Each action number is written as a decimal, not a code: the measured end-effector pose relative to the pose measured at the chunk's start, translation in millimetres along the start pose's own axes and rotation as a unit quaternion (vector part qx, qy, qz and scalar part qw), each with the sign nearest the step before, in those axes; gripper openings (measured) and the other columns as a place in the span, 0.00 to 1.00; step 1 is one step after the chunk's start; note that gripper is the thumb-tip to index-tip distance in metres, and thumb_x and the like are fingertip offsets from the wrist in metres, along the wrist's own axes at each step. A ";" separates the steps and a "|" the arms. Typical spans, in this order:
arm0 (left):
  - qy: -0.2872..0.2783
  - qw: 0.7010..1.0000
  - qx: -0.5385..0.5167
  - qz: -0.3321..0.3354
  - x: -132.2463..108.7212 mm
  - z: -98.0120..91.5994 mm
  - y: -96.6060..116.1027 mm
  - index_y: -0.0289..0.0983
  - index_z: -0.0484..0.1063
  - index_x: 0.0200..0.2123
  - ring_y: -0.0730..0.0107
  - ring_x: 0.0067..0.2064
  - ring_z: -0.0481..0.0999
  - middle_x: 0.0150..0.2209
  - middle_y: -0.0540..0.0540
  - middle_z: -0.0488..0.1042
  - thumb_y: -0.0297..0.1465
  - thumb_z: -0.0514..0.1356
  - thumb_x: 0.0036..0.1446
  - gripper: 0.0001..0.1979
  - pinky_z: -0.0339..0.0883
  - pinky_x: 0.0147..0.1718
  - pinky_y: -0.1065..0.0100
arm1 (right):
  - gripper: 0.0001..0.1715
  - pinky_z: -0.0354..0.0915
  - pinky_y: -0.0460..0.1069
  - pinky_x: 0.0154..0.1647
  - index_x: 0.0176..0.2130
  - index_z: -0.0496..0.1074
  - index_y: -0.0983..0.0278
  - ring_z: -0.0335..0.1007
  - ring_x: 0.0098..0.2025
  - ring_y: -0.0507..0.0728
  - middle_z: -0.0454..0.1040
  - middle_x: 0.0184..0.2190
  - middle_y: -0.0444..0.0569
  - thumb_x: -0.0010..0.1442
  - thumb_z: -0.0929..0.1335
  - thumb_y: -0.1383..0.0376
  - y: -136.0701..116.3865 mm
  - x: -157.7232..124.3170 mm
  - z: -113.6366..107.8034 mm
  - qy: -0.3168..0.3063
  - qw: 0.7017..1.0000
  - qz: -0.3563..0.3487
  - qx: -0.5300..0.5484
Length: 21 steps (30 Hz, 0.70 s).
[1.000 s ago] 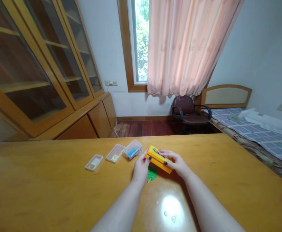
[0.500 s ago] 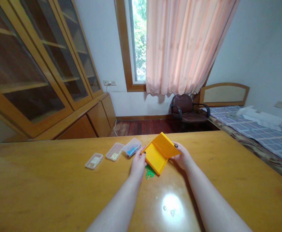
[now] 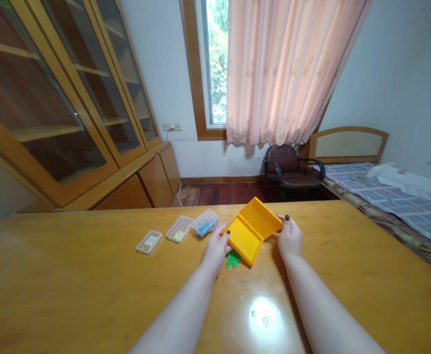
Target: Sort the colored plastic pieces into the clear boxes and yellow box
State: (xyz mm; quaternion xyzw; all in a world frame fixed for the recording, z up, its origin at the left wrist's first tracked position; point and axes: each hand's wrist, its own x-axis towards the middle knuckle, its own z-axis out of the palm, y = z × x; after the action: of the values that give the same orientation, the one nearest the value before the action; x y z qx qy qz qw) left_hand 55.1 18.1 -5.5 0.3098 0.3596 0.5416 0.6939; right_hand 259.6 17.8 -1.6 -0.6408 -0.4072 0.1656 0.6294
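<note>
Between my hands a yellow hinged plastic box is held opened out, tilted above the table, and its inside looks bare. My left hand grips the box's left edge, thumb on the rim. On the other side, my right hand pinches the corner of the raised lid. Small green pieces lie in a pile on the table, just under the box's lower left edge and close to my left hand. The box hides part of that pile.
Left of my hands on the wooden table stand a clear box with blue pieces, a clear tray with cream pieces and a small clear case. A brown armchair and a bed are beyond.
The lid of the yellow box has swung wider, my right hand moving right with it. My whole view has shifted slightly, so everything sits a little further right.
</note>
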 end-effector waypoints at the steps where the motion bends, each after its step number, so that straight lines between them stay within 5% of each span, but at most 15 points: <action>1: -0.008 1.000 -0.002 -0.003 -0.7 0.8 -0.4 0.38 0.62 0.51 0.66 0.44 0.74 0.49 0.40 0.69 0.27 0.57 0.52 0.22 0.70 0.41 0.65 | 0.35 0.65 0.51 0.29 0.38 0.71 0.69 0.70 0.30 0.57 0.75 0.32 0.56 0.56 0.54 0.45 0.8 2.0 0.8 0.019 1.000 0.014 0.008; 4: -0.027 0.999 -0.018 0.005 -2.2 3.5 -2.0 0.37 0.63 0.50 0.64 0.45 0.73 0.48 0.39 0.70 0.28 0.58 0.51 0.21 0.69 0.42 0.63 | 0.30 0.66 0.52 0.33 0.35 0.71 0.68 0.71 0.34 0.60 0.75 0.33 0.55 0.54 0.59 0.45 3.0 4.2 7.8 0.009 0.998 0.047 0.044; 6: -0.033 0.999 -0.030 0.019 -2.6 4.9 -2.7 0.36 0.62 0.50 0.63 0.45 0.73 0.48 0.39 0.70 0.30 0.57 0.51 0.21 0.69 0.43 0.61 | 0.25 0.67 0.53 0.36 0.35 0.71 0.66 0.72 0.37 0.61 0.76 0.35 0.55 0.49 0.65 0.48 1.6 1.2 14.9 -0.061 0.985 0.106 0.125; 9: -0.039 0.998 -0.036 0.047 -2.4 4.8 -3.5 0.38 0.60 0.52 0.63 0.48 0.71 0.51 0.39 0.67 0.32 0.57 0.52 0.22 0.67 0.45 0.61 | 0.22 0.68 0.54 0.40 0.40 0.70 0.65 0.72 0.41 0.62 0.74 0.43 0.55 0.46 0.69 0.55 -5.7 -8.1 23.0 -0.205 0.916 0.203 0.280; 12: -0.042 0.997 -0.002 0.061 0.0 0.9 -6.2 0.40 0.56 0.55 0.64 0.50 0.69 0.54 0.39 0.64 0.34 0.55 0.54 0.25 0.66 0.46 0.63 | 0.24 0.69 0.57 0.38 0.44 0.68 0.65 0.72 0.41 0.63 0.73 0.44 0.56 0.49 0.68 0.56 -11.0 -14.9 24.8 -0.307 0.852 0.288 0.313; 17: 0.045 0.979 0.165 0.106 7.2 -10.4 -4.7 0.39 0.55 0.56 0.65 0.53 0.65 0.56 0.39 0.61 0.35 0.52 0.57 0.24 0.62 0.49 0.64 | 0.25 0.71 0.57 0.35 0.45 0.66 0.64 0.73 0.40 0.64 0.74 0.43 0.55 0.49 0.67 0.55 3.2 -7.4 25.5 -0.235 0.886 0.272 0.293; 21: 0.066 0.886 0.430 0.162 4.6 -19.5 21.2 0.34 0.66 0.47 0.63 0.51 0.67 0.51 0.38 0.66 0.30 0.55 0.53 0.17 0.58 0.51 0.62 | 0.23 0.71 0.56 0.33 0.42 0.67 0.62 0.74 0.38 0.63 0.75 0.41 0.53 0.47 0.68 0.55 15.7 -0.2 27.0 -0.167 0.913 0.255 0.272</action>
State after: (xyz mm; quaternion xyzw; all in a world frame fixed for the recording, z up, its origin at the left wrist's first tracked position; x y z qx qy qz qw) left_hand 28.3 28.0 0.5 0.5953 0.5473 0.4574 0.3699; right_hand 244.7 37.8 -20.6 -0.4900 -0.2686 0.5295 0.6383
